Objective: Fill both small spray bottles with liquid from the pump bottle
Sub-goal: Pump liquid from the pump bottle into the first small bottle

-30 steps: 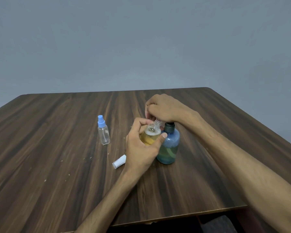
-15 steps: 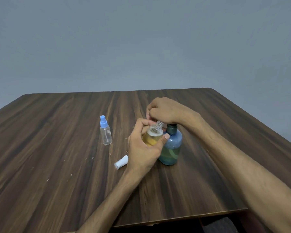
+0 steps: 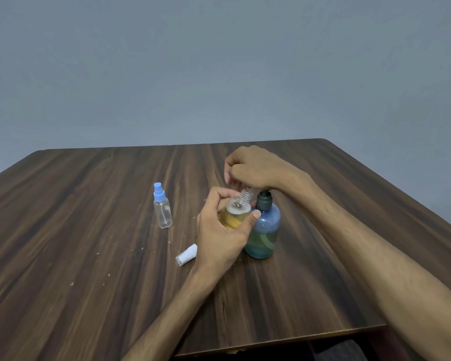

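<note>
Centrally on the dark wood-grain table (image 3: 89, 256), the left hand (image 3: 219, 241) is wrapped around a small clear spray bottle (image 3: 236, 213) with its cap off, thumb on the near side and fingers curled round the far side. Yellowish liquid with a foamy top fills much of that bottle, and its bare threaded neck tilts toward one o'clock, up under the right hand (image 3: 250, 168). The right hand sits curled over the top of the round blue translucent pump bottle (image 3: 263, 230), covering the pump head; its fingers bend downward around the head, though exactly how they grip it cannot be told. The pump bottle stands upright, touching the left hand's fingertips, with greenish liquid in its lower half. At nine o'clock from the hands, well apart, a second small clear spray bottle with a light blue sprayer top (image 3: 162, 205) stands upright. A small white cap (image 3: 186, 255) lies on its side just beside the left wrist, at about eight o'clock.
</note>
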The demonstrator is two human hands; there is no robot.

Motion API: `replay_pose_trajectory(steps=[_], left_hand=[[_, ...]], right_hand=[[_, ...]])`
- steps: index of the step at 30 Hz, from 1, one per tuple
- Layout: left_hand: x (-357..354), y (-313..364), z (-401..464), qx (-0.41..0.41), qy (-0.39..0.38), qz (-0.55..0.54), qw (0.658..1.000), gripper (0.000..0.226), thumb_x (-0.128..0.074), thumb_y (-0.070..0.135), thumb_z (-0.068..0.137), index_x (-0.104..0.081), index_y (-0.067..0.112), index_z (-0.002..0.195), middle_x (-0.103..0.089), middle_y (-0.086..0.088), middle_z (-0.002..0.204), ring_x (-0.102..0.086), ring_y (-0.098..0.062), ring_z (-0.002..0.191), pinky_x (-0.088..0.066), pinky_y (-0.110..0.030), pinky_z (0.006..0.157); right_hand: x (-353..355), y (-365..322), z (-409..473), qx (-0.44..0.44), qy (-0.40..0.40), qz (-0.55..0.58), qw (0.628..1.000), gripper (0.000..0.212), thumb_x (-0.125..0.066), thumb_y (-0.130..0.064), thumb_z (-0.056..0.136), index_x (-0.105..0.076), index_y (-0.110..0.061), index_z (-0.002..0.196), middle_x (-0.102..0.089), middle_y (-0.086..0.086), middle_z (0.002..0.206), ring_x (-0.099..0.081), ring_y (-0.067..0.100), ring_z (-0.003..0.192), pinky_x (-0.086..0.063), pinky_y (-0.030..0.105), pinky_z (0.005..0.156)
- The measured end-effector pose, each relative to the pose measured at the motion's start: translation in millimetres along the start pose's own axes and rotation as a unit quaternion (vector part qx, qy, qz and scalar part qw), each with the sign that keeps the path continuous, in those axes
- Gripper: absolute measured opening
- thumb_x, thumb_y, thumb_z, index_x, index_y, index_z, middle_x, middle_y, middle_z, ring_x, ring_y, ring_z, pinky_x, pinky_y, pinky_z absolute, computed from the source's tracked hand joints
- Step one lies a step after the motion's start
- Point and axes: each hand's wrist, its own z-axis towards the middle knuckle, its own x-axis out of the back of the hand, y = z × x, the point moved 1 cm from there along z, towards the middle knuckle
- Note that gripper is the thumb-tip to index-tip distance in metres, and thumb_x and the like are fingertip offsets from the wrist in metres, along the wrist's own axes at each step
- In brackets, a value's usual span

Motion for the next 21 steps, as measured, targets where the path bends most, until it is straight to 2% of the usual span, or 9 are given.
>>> replay_pose_trajectory(steps=[3, 7, 9, 11, 13, 16, 18, 21], left_hand=[[-0.5, -0.5, 1.7, 0.002, 0.001, -0.002, 1.0, 0.039, -0.09, 0.017, 0.078, -0.061, 0.015, 0.104, -0.082, 0.005, 0.095, -0.08, -0.017, 0.093, -0.061, -0.033, 0.086], [0.5, -1.0, 1.1, -0.005, -0.001, 0.005, 1.0, 0.038, -0.09, 0.017, 0.078, -0.061, 0.015, 0.103, -0.082, 0.005, 0.094, -0.08, -0.018, 0.093, -0.062, -0.037, 0.086], [-0.5, -0.4, 1.7, -0.006, -0.001, 0.003, 1.0, 0.038, -0.09, 0.017, 0.078, -0.061, 0.016, 0.104, -0.082, 0.004, 0.095, -0.08, -0.017, 0.093, -0.061, -0.033, 0.085], [-0.6, -0.5, 2.2, -0.005, 0.0, 0.001, 1.0, 0.039, -0.09, 0.017, 0.077, -0.061, 0.014, 0.104, -0.081, 0.004, 0.097, -0.079, -0.016, 0.093, -0.06, -0.029, 0.085], [0.4, -0.5, 2.1, -0.01, 0.004, 0.006, 1.0, 0.04, -0.09, 0.017, 0.077, -0.062, 0.012, 0.104, -0.08, 0.008, 0.097, -0.078, -0.014, 0.093, -0.058, -0.025, 0.083], [0.8, -0.9, 1.4, -0.012, -0.001, 0.008, 1.0, 0.039, -0.09, 0.017, 0.078, -0.062, 0.012, 0.105, -0.081, 0.005, 0.095, -0.079, -0.018, 0.093, -0.061, -0.032, 0.085], [0.1, -2.0, 1.4, -0.009, -0.003, 0.005, 1.0, 0.039, -0.09, 0.017, 0.078, -0.062, 0.012, 0.105, -0.082, 0.002, 0.096, -0.08, -0.02, 0.094, -0.062, -0.036, 0.086], [0.7, -2.1, 2.0, -0.011, 0.003, 0.005, 1.0, 0.039, -0.091, 0.017, 0.077, -0.062, 0.015, 0.104, -0.081, 0.004, 0.096, -0.08, -0.018, 0.094, -0.061, -0.032, 0.085]], right_hand=[[-7.3, 0.0, -0.6, -0.006, -0.043, -0.013, 0.999, 0.029, -0.051, -0.015, 0.09, -0.074, -0.024, 0.076, -0.075, 0.0, 0.083, -0.069, 0.024, 0.085, -0.056, 0.042, 0.078], [-2.1, -1.0, -0.3, 0.004, -0.017, -0.002, 1.0, 0.027, -0.052, -0.019, 0.09, -0.076, -0.021, 0.079, -0.078, -0.002, 0.084, -0.073, 0.021, 0.088, -0.059, 0.041, 0.083], [-2.0, -0.6, -0.3, 0.003, -0.017, 0.006, 1.0, 0.027, -0.05, -0.021, 0.088, -0.075, -0.023, 0.077, -0.076, -0.004, 0.08, -0.072, 0.02, 0.084, -0.058, 0.038, 0.08], [-6.7, -1.8, -1.1, -0.004, -0.049, -0.003, 0.999, 0.03, -0.049, -0.015, 0.092, -0.073, -0.023, 0.076, -0.072, -0.004, 0.078, -0.066, 0.02, 0.081, -0.053, 0.037, 0.074], [-6.3, -2.2, -0.8, -0.005, -0.05, -0.016, 0.999, 0.03, -0.05, -0.014, 0.092, -0.072, -0.025, 0.075, -0.072, -0.004, 0.078, -0.066, 0.021, 0.082, -0.054, 0.039, 0.076], [-0.7, -2.7, -1.2, 0.002, -0.018, -0.005, 1.0, 0.027, -0.05, -0.025, 0.085, -0.075, -0.025, 0.076, -0.076, -0.006, 0.08, -0.072, 0.02, 0.086, -0.059, 0.042, 0.082], [-2.8, -1.7, -1.7, -0.003, -0.031, -0.005, 1.0, 0.027, -0.049, -0.022, 0.087, -0.074, -0.026, 0.076, -0.076, -0.003, 0.082, -0.07, 0.02, 0.085, -0.057, 0.04, 0.079], [-6.7, -1.4, -2.9, -0.007, -0.049, -0.022, 0.999, 0.03, -0.049, -0.015, 0.092, -0.073, -0.025, 0.076, -0.076, 0.0, 0.085, -0.07, 0.024, 0.087, -0.057, 0.042, 0.079]])
